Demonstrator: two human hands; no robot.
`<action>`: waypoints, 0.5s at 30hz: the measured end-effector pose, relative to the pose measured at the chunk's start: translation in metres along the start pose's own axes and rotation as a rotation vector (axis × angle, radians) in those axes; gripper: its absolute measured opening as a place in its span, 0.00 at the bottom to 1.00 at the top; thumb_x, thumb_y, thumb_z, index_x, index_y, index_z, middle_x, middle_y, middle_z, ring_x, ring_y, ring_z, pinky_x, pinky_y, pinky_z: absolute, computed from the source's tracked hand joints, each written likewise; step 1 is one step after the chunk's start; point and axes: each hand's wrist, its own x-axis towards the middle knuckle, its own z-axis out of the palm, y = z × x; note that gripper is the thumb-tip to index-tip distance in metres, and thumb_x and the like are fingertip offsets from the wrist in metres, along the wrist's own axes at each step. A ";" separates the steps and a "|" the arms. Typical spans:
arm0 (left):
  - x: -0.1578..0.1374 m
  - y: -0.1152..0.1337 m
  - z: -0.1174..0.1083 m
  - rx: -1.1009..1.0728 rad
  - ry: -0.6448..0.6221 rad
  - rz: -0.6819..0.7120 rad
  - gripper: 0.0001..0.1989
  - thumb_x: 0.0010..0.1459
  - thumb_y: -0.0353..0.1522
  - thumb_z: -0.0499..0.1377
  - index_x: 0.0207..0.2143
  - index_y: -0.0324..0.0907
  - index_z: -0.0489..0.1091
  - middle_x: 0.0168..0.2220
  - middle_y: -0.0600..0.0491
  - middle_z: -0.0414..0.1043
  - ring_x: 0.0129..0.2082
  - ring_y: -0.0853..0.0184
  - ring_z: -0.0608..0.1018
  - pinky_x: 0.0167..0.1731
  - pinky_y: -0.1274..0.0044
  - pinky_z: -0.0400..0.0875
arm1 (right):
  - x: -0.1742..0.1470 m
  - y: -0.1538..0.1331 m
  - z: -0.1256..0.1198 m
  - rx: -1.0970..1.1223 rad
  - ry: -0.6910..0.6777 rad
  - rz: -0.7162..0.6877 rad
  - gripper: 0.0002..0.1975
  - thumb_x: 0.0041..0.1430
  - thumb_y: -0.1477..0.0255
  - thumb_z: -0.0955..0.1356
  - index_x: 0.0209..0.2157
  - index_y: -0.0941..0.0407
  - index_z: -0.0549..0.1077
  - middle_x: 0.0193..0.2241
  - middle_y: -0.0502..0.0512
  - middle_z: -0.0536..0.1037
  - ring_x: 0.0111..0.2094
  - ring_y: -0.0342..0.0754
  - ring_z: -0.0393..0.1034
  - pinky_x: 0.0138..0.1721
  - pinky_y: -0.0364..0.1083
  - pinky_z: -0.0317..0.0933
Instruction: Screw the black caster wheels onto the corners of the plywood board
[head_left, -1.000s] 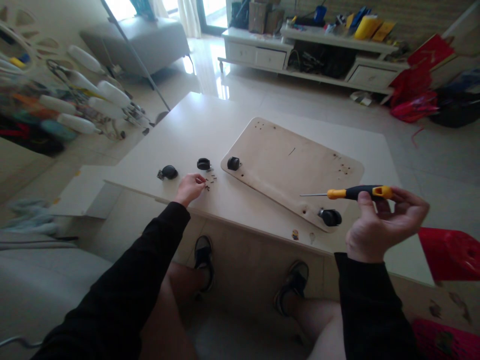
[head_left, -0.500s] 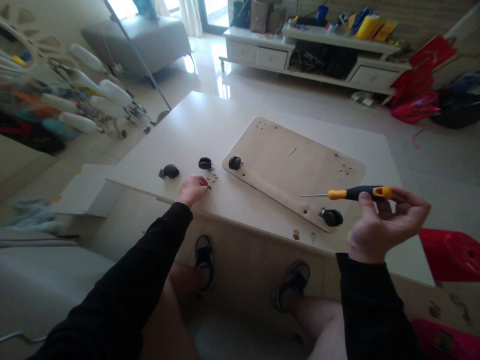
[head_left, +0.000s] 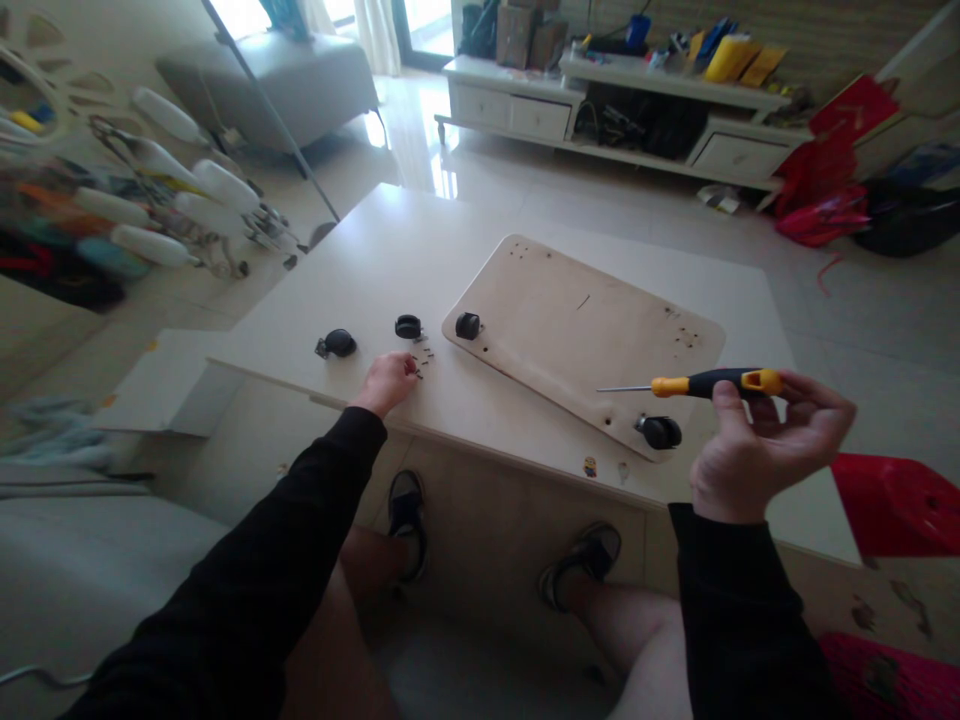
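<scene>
My right hand (head_left: 765, 440) holds a screwdriver (head_left: 701, 384) with a yellow and black handle, its shaft pointing left above the wooden board (head_left: 570, 335). Fingers closed together, my left hand (head_left: 386, 382) rests on the table beside several small screws (head_left: 427, 356); whatever is between its fingertips is hidden. One black caster wheel (head_left: 468, 325) stands at the board's left corner, and another caster (head_left: 660, 432) at its near right corner. Two loose casters lie on the table, one caster (head_left: 408, 326) just beyond the screws and one caster (head_left: 339, 343) farther left.
The white table (head_left: 352, 260) carries the board, with small stickers (head_left: 591, 466) near its front edge. A red stool (head_left: 892, 505) stands at the right, and a white box (head_left: 161, 385) at the left. Across the floor is a white TV cabinet (head_left: 517, 110).
My left hand's fingertips have drawn slightly back and up from the nearest screw. The right hand keeps its hold on the screwdriver; the whole view has shifted a little.
</scene>
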 end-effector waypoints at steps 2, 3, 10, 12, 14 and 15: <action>0.000 0.000 0.001 0.000 -0.005 -0.006 0.07 0.52 0.24 0.64 0.30 0.44 0.78 0.37 0.46 0.83 0.41 0.56 0.83 0.46 0.71 0.75 | -0.001 -0.001 0.000 0.015 -0.003 0.007 0.22 0.42 0.76 0.78 0.40 0.51 0.73 0.43 0.50 0.76 0.42 0.49 0.77 0.52 0.58 0.78; 0.000 0.000 0.001 0.000 -0.009 -0.007 0.06 0.52 0.24 0.64 0.30 0.44 0.78 0.37 0.46 0.83 0.41 0.56 0.83 0.46 0.71 0.75 | -0.001 -0.002 0.001 0.022 -0.002 0.009 0.22 0.42 0.76 0.78 0.41 0.51 0.73 0.43 0.50 0.76 0.41 0.49 0.77 0.52 0.58 0.78; 0.000 0.002 -0.010 -0.121 -0.005 -0.067 0.07 0.56 0.27 0.63 0.37 0.41 0.81 0.36 0.46 0.83 0.37 0.59 0.82 0.42 0.73 0.75 | -0.002 -0.002 0.003 0.039 0.002 0.004 0.23 0.41 0.76 0.78 0.41 0.51 0.74 0.42 0.50 0.76 0.42 0.49 0.77 0.52 0.58 0.78; -0.001 0.006 -0.015 -0.200 -0.004 -0.044 0.08 0.59 0.29 0.62 0.38 0.40 0.81 0.37 0.46 0.84 0.36 0.60 0.82 0.42 0.73 0.74 | -0.003 -0.001 0.004 0.041 0.004 0.018 0.22 0.43 0.74 0.78 0.42 0.51 0.74 0.42 0.50 0.76 0.43 0.49 0.78 0.52 0.58 0.78; -0.004 0.013 -0.017 -0.268 -0.013 0.030 0.09 0.61 0.31 0.61 0.39 0.40 0.82 0.37 0.46 0.83 0.35 0.61 0.81 0.40 0.73 0.73 | -0.005 0.001 0.006 0.059 0.010 0.037 0.22 0.44 0.74 0.79 0.42 0.52 0.74 0.43 0.50 0.76 0.43 0.48 0.78 0.53 0.57 0.78; -0.006 0.018 -0.017 -0.292 -0.020 0.071 0.10 0.62 0.32 0.61 0.40 0.40 0.82 0.36 0.47 0.83 0.34 0.62 0.80 0.38 0.73 0.72 | -0.006 0.003 0.007 0.074 0.015 0.053 0.23 0.43 0.73 0.79 0.42 0.52 0.73 0.42 0.50 0.76 0.43 0.48 0.78 0.53 0.56 0.78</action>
